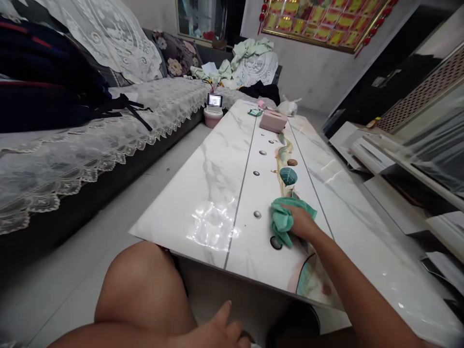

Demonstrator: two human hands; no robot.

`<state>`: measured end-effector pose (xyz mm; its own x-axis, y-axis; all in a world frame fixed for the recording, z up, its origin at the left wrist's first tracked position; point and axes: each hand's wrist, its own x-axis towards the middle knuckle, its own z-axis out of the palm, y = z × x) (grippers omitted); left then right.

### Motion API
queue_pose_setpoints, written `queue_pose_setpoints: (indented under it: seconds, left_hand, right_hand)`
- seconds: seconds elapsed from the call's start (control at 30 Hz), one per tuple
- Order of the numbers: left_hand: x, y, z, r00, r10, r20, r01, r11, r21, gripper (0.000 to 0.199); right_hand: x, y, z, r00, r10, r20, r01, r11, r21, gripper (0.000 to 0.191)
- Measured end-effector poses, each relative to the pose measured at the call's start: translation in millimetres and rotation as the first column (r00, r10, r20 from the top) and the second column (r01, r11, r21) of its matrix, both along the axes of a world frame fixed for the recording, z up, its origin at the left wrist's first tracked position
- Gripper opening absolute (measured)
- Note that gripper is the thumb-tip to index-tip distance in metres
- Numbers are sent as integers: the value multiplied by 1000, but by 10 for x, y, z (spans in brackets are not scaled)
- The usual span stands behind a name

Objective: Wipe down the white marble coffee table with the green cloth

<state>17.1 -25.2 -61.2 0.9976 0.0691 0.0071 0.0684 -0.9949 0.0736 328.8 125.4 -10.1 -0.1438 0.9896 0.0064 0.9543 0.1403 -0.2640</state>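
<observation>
A green cloth (282, 220) lies bunched on the near part of the white marble-patterned table (217, 179). My right hand (302, 222) presses on it, its fingers partly sunk in the folds. Printed leaves and dark dots run along the table's middle strip around the cloth. Below the table's near edge, my left hand (221, 331) is away from the cloth, holding nothing that I can see, with its fingers apart.
At the table's far end are a pink box (273, 121), a small green packet (254, 112) and a plastic bag (289, 106). A lace-covered sofa (159, 104) runs along the left; shelves stand at right. My knee is near the table's front-left corner.
</observation>
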Motion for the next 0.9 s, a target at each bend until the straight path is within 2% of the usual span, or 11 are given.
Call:
queue_pose_setpoints:
  seconds: [0.1, 0.2, 0.27, 0.37, 0.5, 0.6, 0.73, 0.9]
  left_hand:
    - [16, 0, 37, 999, 31, -38, -33, 999, -38, 13]
    - [43, -28, 14, 997, 46, -56, -50, 997, -61, 17]
    - [78, -53, 1, 993, 44, -106, -51, 997, -62, 19]
    - [135, -87, 1, 982, 25, -186, -38, 997, -67, 23]
    - [149, -90, 50, 983, 54, -177, -70, 994, -88, 20]
    - [110, -34, 146, 987, 85, -138, -99, 990, -98, 23]
    - [75, 49, 238, 979, 147, -144, -156, 986, -56, 29]
    - [57, 16, 120, 990, 125, -61, -125, 992, -9, 27]
  right_hand:
    - [-103, -450, -55, 997, 57, -42, -57, 998, 1, 15]
    - [-224, -772, -77, 993, 90, -76, -91, 996, -12, 13]
    - [-350, -871, -59, 991, 107, -85, -111, 993, -38, 12]
    - [-645, -848, -1, 986, 150, -69, -156, 984, -85, 10]
    - [-1075, -589, 45, 986, 164, 29, -161, 983, -90, 11]
    - [-1218, -306, 36, 988, 147, 47, -146, 989, -39, 15]
    - [-1144, 137, 14, 996, 81, 35, -82, 995, 48, 19]
    - [-1011, 795, 31, 993, -89, 79, 78, 988, 131, 25]
